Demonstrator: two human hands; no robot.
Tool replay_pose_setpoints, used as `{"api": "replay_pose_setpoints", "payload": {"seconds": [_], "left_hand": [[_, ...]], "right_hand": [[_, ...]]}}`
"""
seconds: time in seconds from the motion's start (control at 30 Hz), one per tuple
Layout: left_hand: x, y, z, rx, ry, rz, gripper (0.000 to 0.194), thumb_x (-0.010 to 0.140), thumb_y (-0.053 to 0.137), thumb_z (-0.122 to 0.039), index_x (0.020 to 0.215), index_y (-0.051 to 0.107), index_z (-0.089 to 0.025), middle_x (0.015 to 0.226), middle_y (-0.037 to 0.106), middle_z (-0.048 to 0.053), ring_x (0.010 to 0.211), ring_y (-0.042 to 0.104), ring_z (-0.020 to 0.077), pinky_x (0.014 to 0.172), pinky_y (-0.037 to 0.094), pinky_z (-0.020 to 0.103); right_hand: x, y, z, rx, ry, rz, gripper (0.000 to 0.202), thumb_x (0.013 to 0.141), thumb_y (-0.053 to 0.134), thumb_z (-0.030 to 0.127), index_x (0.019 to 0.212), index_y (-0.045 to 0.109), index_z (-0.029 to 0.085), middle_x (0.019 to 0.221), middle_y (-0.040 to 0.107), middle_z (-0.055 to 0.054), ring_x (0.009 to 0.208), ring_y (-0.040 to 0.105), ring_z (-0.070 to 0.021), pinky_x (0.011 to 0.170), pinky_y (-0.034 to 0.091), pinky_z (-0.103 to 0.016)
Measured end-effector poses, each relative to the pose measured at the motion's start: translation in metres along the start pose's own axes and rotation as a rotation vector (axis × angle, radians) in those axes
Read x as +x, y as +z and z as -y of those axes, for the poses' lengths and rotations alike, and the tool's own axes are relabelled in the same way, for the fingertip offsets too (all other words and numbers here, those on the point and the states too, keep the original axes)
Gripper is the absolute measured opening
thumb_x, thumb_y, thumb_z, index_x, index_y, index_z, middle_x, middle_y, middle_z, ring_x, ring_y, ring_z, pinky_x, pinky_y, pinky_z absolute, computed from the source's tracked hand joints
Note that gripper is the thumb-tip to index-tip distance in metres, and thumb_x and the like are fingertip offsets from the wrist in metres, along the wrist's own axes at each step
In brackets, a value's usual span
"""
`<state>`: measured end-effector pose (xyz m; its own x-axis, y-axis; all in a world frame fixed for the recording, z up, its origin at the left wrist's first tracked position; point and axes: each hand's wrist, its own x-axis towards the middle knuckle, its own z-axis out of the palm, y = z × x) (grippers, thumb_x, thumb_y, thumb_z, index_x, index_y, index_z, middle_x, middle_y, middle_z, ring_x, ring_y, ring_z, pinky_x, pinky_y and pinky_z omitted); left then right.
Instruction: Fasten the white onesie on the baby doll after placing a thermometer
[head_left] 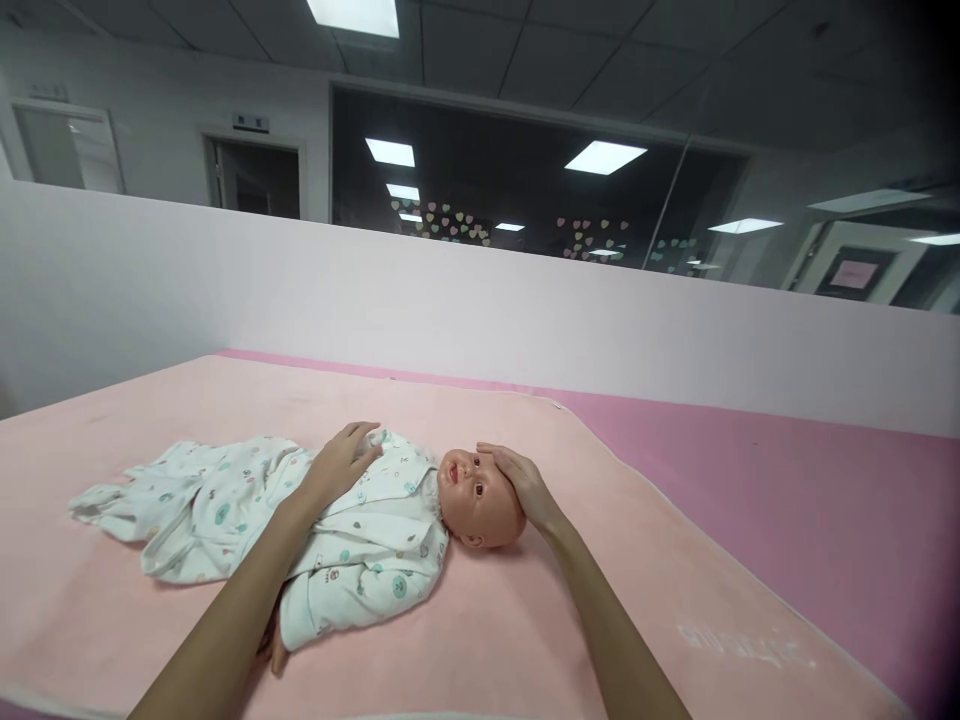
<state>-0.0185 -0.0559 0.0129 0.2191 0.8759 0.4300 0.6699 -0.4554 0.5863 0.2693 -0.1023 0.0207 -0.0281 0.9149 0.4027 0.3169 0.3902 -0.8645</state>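
A baby doll point(480, 505) lies on its back, its head to the right and its legs to the left. It wears a white jacket point(375, 560) and white pants point(225, 490), both with a small coloured print. My left hand point(345, 465) rests flat on the doll's belly with fingers extended. Against the top of the doll's head lies my right hand point(521, 480), its fingers stretched over the forehead. One doll hand pokes out of the near sleeve, partly behind my left forearm.
Under the doll spreads a peach blanket point(600, 590) with faint lettering near its right edge. It covers part of a pink mat point(787, 490). A low white partition wall point(480, 310) runs along the back, with a dark window point(510, 180) and doorway point(259, 180) beyond.
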Motion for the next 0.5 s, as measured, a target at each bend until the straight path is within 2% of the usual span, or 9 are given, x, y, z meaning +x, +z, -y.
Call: {"api": "replay_pose_setpoints", "payload": {"seconds": [0.07,0.13,0.23,0.3,0.37,0.4,0.47,0.5], "left_hand": [[-0.003,-0.002,-0.012,-0.178,0.106,-0.031,0.038,0.078,0.043,-0.045,0.107,0.056,-0.023,0.117,0.052,0.005,0.107,0.049,0.0189,0.088,0.04,0.028],[-0.006,-0.003,-0.023,-0.341,0.156,0.065,0.032,0.074,0.052,-0.044,0.096,0.061,-0.021,0.107,0.058,0.003,0.103,0.052,0.016,0.089,0.04,0.024],[-0.009,-0.001,-0.033,-0.411,0.193,0.341,0.037,0.059,0.07,-0.04,0.09,0.065,-0.02,0.098,0.062,0.002,0.095,0.055,0.0153,0.085,0.04,0.021],[-0.008,0.002,-0.034,-0.412,0.163,0.344,0.036,0.056,0.072,-0.04,0.084,0.068,-0.017,0.091,0.064,0.003,0.088,0.057,0.0155,0.08,0.041,0.02],[-0.006,0.004,-0.033,-0.488,0.09,0.233,0.032,0.062,0.066,-0.042,0.077,0.069,-0.014,0.082,0.066,0.004,0.081,0.057,0.0147,0.073,0.041,0.02],[-0.004,0.005,-0.032,-0.559,0.06,0.179,0.032,0.065,0.064,-0.042,0.076,0.069,-0.013,0.08,0.066,0.005,0.078,0.057,0.0141,0.07,0.041,0.02],[-0.001,0.005,-0.031,-0.74,0.028,0.11,0.032,0.066,0.063,-0.041,0.076,0.068,-0.011,0.077,0.067,0.006,0.073,0.057,0.013,0.065,0.04,0.019],[0.0,0.005,-0.03,-0.827,0.023,0.1,0.032,0.065,0.065,-0.04,0.076,0.068,-0.011,0.077,0.067,0.006,0.071,0.057,0.0125,0.064,0.04,0.019]], "right_hand": [[-0.001,0.001,0.0,-0.1,-0.034,-0.023,0.041,0.081,0.043,0.049,0.1,0.062,0.019,0.117,0.056,-0.007,0.111,0.049,-0.0215,0.098,0.036,-0.04],[-0.002,-0.001,0.0,-0.284,-0.178,-0.162,0.037,0.082,0.043,0.044,0.105,0.06,0.019,0.116,0.056,-0.007,0.111,0.049,-0.0213,0.099,0.035,-0.043],[-0.006,-0.003,0.009,-0.566,-0.606,-0.413,0.026,0.08,0.048,0.028,0.101,0.059,0.018,0.104,0.063,-0.006,0.102,0.055,-0.0205,0.097,0.036,-0.047],[-0.013,0.005,0.02,-0.622,-0.921,-0.494,0.019,0.076,0.051,0.017,0.092,0.06,0.018,0.088,0.066,-0.004,0.088,0.06,-0.0184,0.09,0.043,-0.044],[-0.023,0.024,0.033,-0.614,-1.138,-0.397,0.015,0.073,0.05,0.01,0.082,0.06,0.019,0.074,0.064,-0.002,0.074,0.061,-0.0166,0.079,0.049,-0.038],[-0.028,0.038,0.038,-0.623,-1.19,-0.269,0.015,0.073,0.049,0.009,0.078,0.059,0.019,0.068,0.062,-0.002,0.069,0.06,-0.0157,0.074,0.05,-0.036],[-0.035,0.068,0.043,-0.667,-1.208,0.023,0.016,0.075,0.046,0.008,0.077,0.059,0.017,0.067,0.061,-0.003,0.068,0.059,-0.0156,0.072,0.049,-0.033],[-0.035,0.082,0.044,-0.675,-1.152,0.095,0.019,0.077,0.043,0.008,0.079,0.059,0.017,0.07,0.062,-0.004,0.071,0.059,-0.0155,0.075,0.048,-0.032]]}}
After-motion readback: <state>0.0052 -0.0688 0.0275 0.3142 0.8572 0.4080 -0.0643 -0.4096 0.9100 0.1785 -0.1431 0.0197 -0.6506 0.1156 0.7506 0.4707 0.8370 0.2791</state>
